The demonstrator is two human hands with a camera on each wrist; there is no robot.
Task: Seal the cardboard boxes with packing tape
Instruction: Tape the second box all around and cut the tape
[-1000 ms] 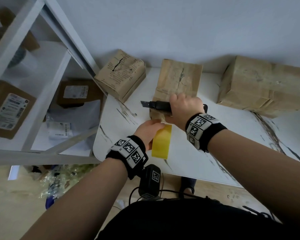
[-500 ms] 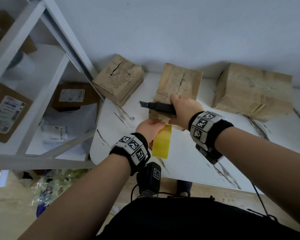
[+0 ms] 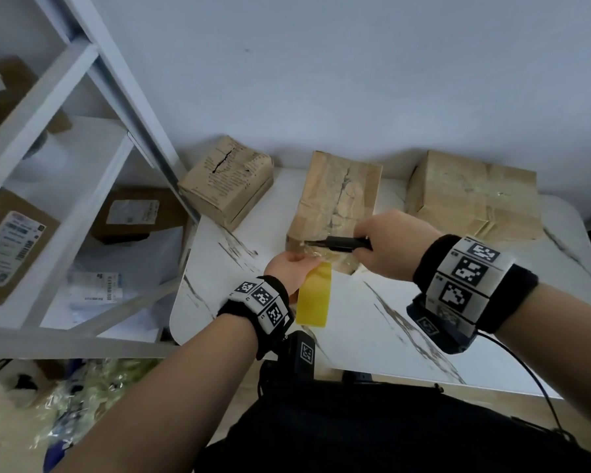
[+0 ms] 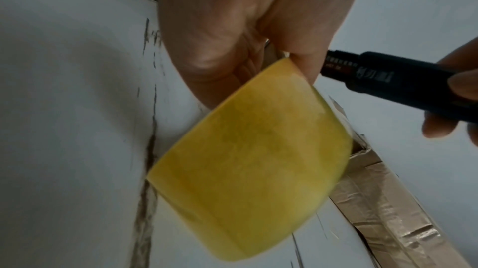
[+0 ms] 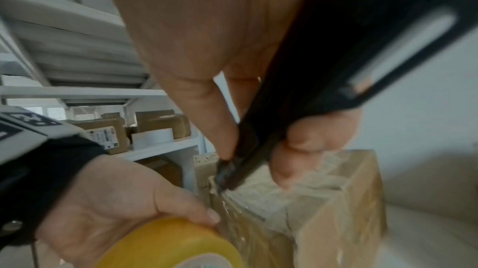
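The left hand (image 3: 289, 272) grips the yellow tape roll (image 3: 314, 295) at the near left corner of the middle box (image 3: 338, 206), fingers curled over the roll's rim. The roll hangs just beside the box's near face, a position that probably keeps the tape strip drawn from the roll to the box taut; the strip itself is too clear and blurred to trace fully.

The right hand (image 3: 391, 247) is closed around a black knife (image 3: 342, 243), held roughly level, tip pointing left. In the right wrist view the blade tip (image 5: 222, 180) meets the box's near top edge, just above the left thumb (image 5: 204, 214). This placement suits cutting the strip free close to the box, so little tape is left loose.

The middle box stands on the white bench (image 3: 406, 329); glossy tape shows on its near end. Its far top is blurred, so seal coverage there cannot be confirmed. A second box (image 3: 227, 186) stands at the far left, and a third box (image 3: 475, 196) at the far right.

The blade works close to the left thumb; the cut should run away from it.
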